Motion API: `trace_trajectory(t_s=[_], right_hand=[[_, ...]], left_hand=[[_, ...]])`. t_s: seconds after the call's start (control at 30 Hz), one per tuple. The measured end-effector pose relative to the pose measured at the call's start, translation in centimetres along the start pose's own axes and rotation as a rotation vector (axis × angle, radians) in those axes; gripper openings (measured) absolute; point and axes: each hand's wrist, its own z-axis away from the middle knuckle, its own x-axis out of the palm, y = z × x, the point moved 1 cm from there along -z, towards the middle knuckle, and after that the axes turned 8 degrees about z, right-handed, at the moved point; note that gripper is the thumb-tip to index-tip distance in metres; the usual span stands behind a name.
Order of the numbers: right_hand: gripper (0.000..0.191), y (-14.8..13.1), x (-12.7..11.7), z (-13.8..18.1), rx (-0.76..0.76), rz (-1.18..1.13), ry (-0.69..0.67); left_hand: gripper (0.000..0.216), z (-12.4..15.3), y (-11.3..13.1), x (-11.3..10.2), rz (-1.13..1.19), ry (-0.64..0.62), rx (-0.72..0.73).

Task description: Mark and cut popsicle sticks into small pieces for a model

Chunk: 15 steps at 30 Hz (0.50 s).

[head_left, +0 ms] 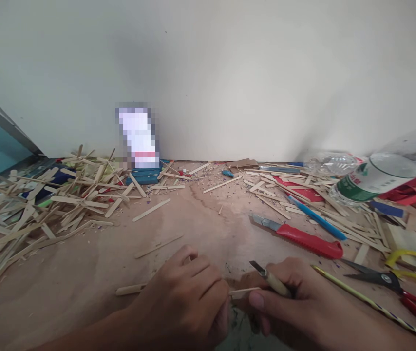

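Note:
My left hand (189,292) is closed with its fingers curled, low in the middle of the view. A small wooden craft stick (243,293) spans the gap between my two hands, one end going into the left fist. My right hand (284,297) pinches the stick's other end under the thumb. Held in that same hand is a carving knife (274,282) with a pale handle, its short dark blade pointing up and to the left. Another craft stick (130,289) lies on the table and runs beneath my left wrist. The fingertips of my left hand are hidden.
Piled craft sticks (65,200) cover the left; more lie at right. A phone (140,139) leans against the wall. On the right are a red utility knife (310,239) with its blade out, a blue pen-like tool (317,218), scissors (387,279), a patterned pencil (368,302) and a plastic bottle (372,178).

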Motion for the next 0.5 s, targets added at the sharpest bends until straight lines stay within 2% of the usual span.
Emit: trace_trajectory(t_s=[0.13,0.27,0.43,0.5], right_hand=[[0.061,0.21,-0.02,-0.13,-0.050,-0.024,0.023],[0.062,0.35,-0.02,-0.12,-0.064,-0.051,0.024],[0.060,0.40,-0.02,-0.23,-0.077,-0.089,0.035],[0.058,0.44,-0.02,-0.29,-0.099,-0.111,0.040]], left_hand=[[0.028,-0.05,0.08,-0.20,0.012,-0.023,-0.017],[0.025,0.02,0.25,-0.30,0.123,-0.029,-0.078],[0.021,0.39,0.27,-0.36,0.337,-0.164,-0.208],[0.019,0.43,0.21,-0.44,0.408,-0.181,-0.263]])
